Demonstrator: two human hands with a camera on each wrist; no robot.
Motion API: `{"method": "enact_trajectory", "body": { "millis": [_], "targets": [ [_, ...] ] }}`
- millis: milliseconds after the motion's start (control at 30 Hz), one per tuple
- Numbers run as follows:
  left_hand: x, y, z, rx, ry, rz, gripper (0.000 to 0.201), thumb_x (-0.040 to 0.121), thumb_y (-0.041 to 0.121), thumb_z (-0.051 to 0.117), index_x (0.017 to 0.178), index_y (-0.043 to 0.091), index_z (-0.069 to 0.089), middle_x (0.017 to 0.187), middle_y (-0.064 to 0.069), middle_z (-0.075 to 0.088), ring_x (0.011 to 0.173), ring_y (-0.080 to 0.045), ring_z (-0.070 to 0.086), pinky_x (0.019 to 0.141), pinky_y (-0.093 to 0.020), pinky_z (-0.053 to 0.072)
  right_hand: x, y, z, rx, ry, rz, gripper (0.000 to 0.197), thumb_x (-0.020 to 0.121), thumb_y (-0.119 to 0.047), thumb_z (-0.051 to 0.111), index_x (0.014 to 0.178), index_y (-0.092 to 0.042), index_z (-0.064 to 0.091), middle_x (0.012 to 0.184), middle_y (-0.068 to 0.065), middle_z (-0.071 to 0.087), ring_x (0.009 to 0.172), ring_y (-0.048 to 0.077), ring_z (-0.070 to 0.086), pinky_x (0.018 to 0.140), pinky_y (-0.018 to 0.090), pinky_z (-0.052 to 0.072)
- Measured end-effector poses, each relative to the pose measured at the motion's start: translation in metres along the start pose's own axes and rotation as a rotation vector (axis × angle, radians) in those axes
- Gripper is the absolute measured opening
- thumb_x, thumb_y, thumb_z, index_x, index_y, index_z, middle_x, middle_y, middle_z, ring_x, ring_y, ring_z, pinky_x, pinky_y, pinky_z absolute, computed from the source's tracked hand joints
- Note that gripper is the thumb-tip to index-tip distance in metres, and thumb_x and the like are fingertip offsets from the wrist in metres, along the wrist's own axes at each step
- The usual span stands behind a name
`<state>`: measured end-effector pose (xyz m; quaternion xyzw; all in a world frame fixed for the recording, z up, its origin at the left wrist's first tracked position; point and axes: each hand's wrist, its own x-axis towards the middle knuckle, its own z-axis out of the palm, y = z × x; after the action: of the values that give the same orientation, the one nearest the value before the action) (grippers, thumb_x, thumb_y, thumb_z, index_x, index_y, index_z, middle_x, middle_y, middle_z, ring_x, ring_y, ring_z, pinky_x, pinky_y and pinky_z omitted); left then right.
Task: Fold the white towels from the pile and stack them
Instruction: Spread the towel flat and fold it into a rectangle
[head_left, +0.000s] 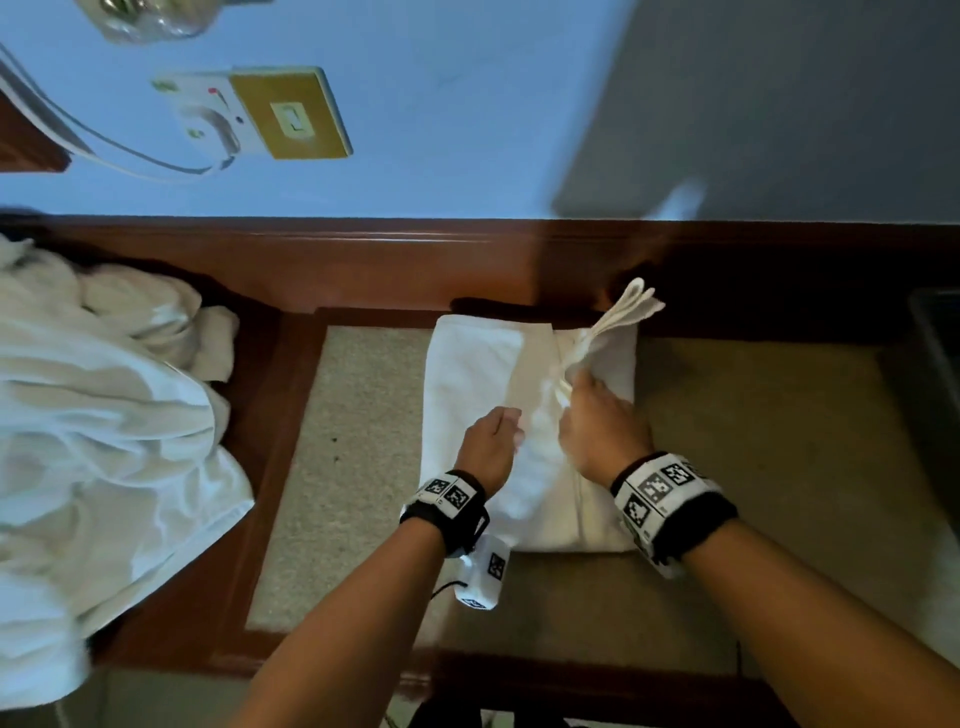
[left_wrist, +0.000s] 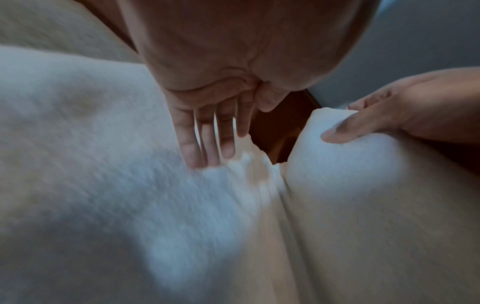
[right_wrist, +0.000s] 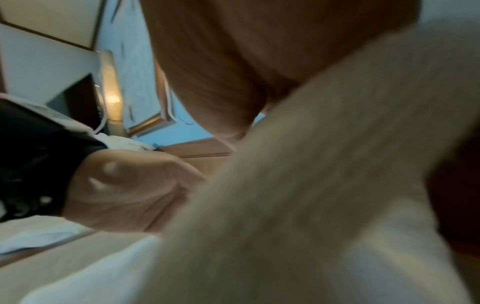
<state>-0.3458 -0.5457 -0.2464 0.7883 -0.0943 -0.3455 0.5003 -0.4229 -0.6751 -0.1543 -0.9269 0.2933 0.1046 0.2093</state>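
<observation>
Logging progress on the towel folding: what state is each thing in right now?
towel on the mat: partly folded, right side gathered and lifted.
pile of towels: unfolded, crumpled, left of the mat.
left hand: fingers straight, pressing the towel flat.
right hand: gripping the bunched edge.
wall socket: a plug and cable in it.

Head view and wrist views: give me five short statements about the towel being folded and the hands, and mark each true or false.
1. The right hand grips a bunched part of the towel. True.
2. The left hand clutches the towel in a fist. False: its fingers lie straight, pressing the cloth.
3. The unfolded pile lies to the right of the towel. False: it lies to the left.
4. The towel rests on a beige padded surface framed in dark wood. True.
5. Both hands are lifted clear of the towel. False: both touch it.
</observation>
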Motion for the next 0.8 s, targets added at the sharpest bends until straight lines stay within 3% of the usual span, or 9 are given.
{"method": "enact_trajectory", "body": {
  "millis": [67, 200, 300, 367, 467, 500, 600, 667, 800],
  "targets": [
    [-0.001, 0.000, -0.023, -0.201, -0.013, -0.111, 0.042, 0.104, 0.039, 0.041, 0.118, 0.008, 0.065, 0.090, -0.008, 0.070, 0.076, -0.025, 0.062, 0.067, -0.034, 0.047, -0.002, -0.035, 0.009, 0.012, -0.029, -0.074, 0.037, 0.098, -0.017, 0.051, 0.132, -0.011, 0.038, 0.129, 0.013, 0.054, 0.109, 0.041, 0.061, 0.074, 0.037, 0.040],
    [-0.004, -0.012, -0.069, -0.318, 0.081, -0.199, 0.050, 0.109, 0.039, 0.029, 0.105, 0.004, 0.065, 0.080, -0.010, 0.067, 0.058, -0.018, 0.065, 0.055, -0.029, 0.053, 0.001, -0.084, 0.044, 0.114, -0.152, -0.201, 0.030, 0.097, -0.017, 0.050, 0.126, -0.011, 0.041, 0.123, 0.012, 0.054, 0.105, 0.039, 0.061, 0.076, 0.038, 0.043],
    [0.003, -0.032, -0.090, -0.390, 0.093, -0.302, 0.061, 0.105, 0.050, 0.027, 0.104, 0.004, 0.068, 0.080, -0.007, 0.069, 0.066, -0.021, 0.064, 0.064, -0.032, 0.052, 0.010, -0.084, 0.078, 0.234, -0.329, -0.231, 0.030, 0.103, -0.025, 0.040, 0.128, -0.013, 0.051, 0.126, 0.011, 0.058, 0.115, 0.031, 0.057, 0.093, 0.038, 0.046],
    [0.009, -0.037, -0.094, -0.366, 0.066, -0.323, 0.066, 0.102, 0.058, 0.032, 0.105, 0.006, 0.073, 0.082, -0.008, 0.075, 0.074, -0.026, 0.065, 0.074, -0.036, 0.050, 0.015, -0.068, 0.093, 0.313, -0.285, -0.192, 0.031, 0.105, -0.024, 0.038, 0.128, -0.015, 0.056, 0.127, 0.009, 0.059, 0.118, 0.026, 0.056, 0.100, 0.036, 0.044],
    [0.016, -0.033, -0.087, -0.227, 0.119, -0.253, 0.052, 0.097, 0.059, 0.057, 0.085, 0.010, 0.070, 0.075, -0.004, 0.070, 0.068, -0.022, 0.063, 0.068, -0.033, 0.048, 0.020, -0.034, 0.106, 0.235, -0.010, -0.161, 0.036, 0.099, -0.018, 0.044, 0.132, -0.015, 0.057, 0.136, 0.009, 0.055, 0.128, 0.029, 0.047, 0.107, 0.040, 0.039],
    [0.019, -0.032, -0.082, -0.162, 0.140, -0.218, 0.045, 0.095, 0.054, 0.064, 0.082, 0.011, 0.067, 0.076, -0.003, 0.068, 0.070, -0.022, 0.064, 0.069, -0.033, 0.050, 0.020, -0.023, 0.108, 0.148, 0.055, -0.160, 0.042, 0.096, -0.022, 0.042, 0.136, -0.014, 0.055, 0.144, 0.011, 0.051, 0.135, 0.032, 0.041, 0.111, 0.043, 0.036],
    [0.026, -0.036, -0.072, -0.064, 0.216, -0.142, 0.027, 0.096, 0.033, 0.069, 0.102, 0.007, 0.069, 0.102, -0.009, 0.072, 0.095, -0.029, 0.070, 0.084, -0.037, 0.056, 0.022, -0.003, 0.116, -0.051, 0.077, -0.145, 0.063, 0.095, -0.041, 0.030, 0.153, -0.018, 0.036, 0.166, 0.013, 0.019, 0.154, 0.033, 0.009, 0.123, 0.049, 0.012],
    [0.025, -0.037, -0.076, -0.048, 0.277, -0.101, 0.020, 0.099, 0.025, 0.065, 0.102, 0.005, 0.067, 0.104, -0.011, 0.070, 0.095, -0.029, 0.067, 0.078, -0.031, 0.049, 0.026, 0.003, 0.124, -0.131, 0.053, -0.150, 0.070, 0.096, -0.050, 0.024, 0.160, -0.023, 0.018, 0.169, 0.011, -0.003, 0.155, 0.029, -0.011, 0.125, 0.049, -0.003],
    [0.026, -0.046, -0.088, 0.085, 0.281, -0.083, 0.019, 0.100, 0.023, 0.062, 0.098, 0.004, 0.063, 0.106, -0.022, 0.067, 0.098, -0.037, 0.064, 0.073, -0.027, 0.040, 0.026, 0.007, 0.137, -0.197, 0.069, -0.178, 0.075, 0.096, -0.057, 0.020, 0.162, -0.025, 0.003, 0.167, 0.011, -0.019, 0.154, 0.030, -0.019, 0.124, 0.054, -0.005]
  ]
}}
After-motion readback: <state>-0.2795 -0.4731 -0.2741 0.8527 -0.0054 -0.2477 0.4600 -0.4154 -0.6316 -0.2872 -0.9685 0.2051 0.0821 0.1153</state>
